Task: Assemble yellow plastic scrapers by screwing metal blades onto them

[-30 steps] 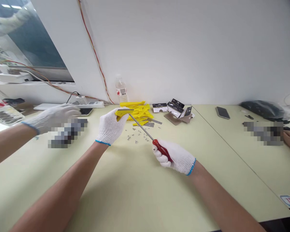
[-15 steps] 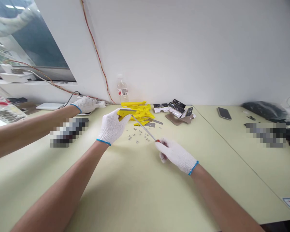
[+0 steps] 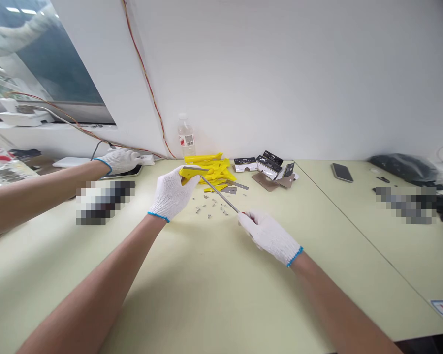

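A yellow scraper (image 3: 189, 174) is being gripped in the closed left hand (image 3: 172, 194) just beside the loose screws (image 3: 208, 209), while a screwdriver (image 3: 219, 194), held in the curled right hand (image 3: 269, 237), is being set against it; more yellow pieces (image 3: 210, 169) are lying unhandled.

A thin steel screwdriver shaft (image 3: 219, 194) shows smooth, bright metal. The yellow plastic piece (image 3: 187, 176) is smooth and glossy. White knit cotton gloves (image 3: 170, 194) are rough, matt cloth with blue-edged cuffs. Loose small screws (image 3: 208, 209) are shiny metal. The pale green counter (image 3: 96, 275) is smooth and matt. The clear plastic bottle (image 3: 186, 137) is glossy.
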Demonstrator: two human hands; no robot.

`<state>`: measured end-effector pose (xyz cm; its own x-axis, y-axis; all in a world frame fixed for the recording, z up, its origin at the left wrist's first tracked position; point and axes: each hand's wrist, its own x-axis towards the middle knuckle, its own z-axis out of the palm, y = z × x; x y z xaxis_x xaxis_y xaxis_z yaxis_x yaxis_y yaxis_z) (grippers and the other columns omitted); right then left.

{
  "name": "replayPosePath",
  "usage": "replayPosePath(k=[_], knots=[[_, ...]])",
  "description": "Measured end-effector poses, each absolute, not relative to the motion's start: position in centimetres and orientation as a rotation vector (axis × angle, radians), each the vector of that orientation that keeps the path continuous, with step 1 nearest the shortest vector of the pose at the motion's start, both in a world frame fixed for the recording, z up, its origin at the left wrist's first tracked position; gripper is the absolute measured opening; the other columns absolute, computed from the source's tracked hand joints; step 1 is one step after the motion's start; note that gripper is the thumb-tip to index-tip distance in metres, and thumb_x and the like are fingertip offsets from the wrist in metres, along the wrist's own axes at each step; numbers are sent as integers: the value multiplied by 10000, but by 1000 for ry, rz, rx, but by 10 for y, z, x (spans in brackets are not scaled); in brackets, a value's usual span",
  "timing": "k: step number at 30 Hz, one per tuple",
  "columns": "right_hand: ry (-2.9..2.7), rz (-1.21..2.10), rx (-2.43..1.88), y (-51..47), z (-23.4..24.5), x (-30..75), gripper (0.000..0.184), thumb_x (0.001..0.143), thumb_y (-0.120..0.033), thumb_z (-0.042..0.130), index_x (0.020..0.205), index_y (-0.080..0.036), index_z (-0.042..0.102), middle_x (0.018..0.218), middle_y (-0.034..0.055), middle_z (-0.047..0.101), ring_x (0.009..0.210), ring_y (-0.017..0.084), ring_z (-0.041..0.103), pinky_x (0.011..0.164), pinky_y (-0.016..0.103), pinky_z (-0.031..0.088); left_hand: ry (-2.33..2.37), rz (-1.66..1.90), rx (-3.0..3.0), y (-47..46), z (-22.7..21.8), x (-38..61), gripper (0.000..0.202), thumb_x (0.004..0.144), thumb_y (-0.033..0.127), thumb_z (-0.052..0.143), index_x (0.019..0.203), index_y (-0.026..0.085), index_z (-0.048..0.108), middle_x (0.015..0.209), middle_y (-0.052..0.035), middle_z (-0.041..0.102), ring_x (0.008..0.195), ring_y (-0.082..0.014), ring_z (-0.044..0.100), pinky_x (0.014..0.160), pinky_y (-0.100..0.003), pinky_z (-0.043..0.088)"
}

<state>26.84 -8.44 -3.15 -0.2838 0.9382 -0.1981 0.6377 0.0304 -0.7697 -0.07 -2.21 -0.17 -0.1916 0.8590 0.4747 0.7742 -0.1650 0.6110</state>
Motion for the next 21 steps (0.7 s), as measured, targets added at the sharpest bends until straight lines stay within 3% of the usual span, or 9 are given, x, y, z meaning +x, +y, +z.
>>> replayPosePath(k=[6, 9, 15, 21], knots=[[-2021, 878, -1324, -73, -53, 280, 596, 986, -708, 394, 1046, -253, 775, 860, 109, 698, 725, 108, 691, 469, 150, 356, 1987, 1260, 1887, -21, -1, 0, 262, 848, 424, 686, 949, 192, 755, 707, 2, 698, 670, -167, 617, 678, -262, 468], [-1987, 750, -1214, -66, -61, 283, 662, 991, -704, 309, 977, -244, 785, 903, 106, 705, 870, 128, 713, 476, 155, 356, 1996, 1260, 1877, -20, -2, 0, 255, 845, 410, 688, 954, 194, 765, 716, 2, 700, 677, -167, 616, 690, -267, 468], [-1914, 635, -1198, -65, -66, 279, 646, 1016, -631, 258, 1031, -255, 784, 972, 93, 711, 1096, 162, 686, 558, 154, 448, 1979, 1266, 1866, -23, -2, 1, 264, 861, 396, 679, 1020, 209, 775, 802, -12, 747, 751, -190, 663, 746, -279, 497], [-2003, 679, -1435, -75, -56, 281, 540, 993, -638, 395, 1137, -246, 738, 1002, 131, 701, 944, 169, 705, 580, 184, 488, 2005, 1233, 1882, -28, -2, 4, 302, 887, 375, 659, 1123, 226, 777, 867, -18, 772, 809, -218, 702, 803, -303, 510]])
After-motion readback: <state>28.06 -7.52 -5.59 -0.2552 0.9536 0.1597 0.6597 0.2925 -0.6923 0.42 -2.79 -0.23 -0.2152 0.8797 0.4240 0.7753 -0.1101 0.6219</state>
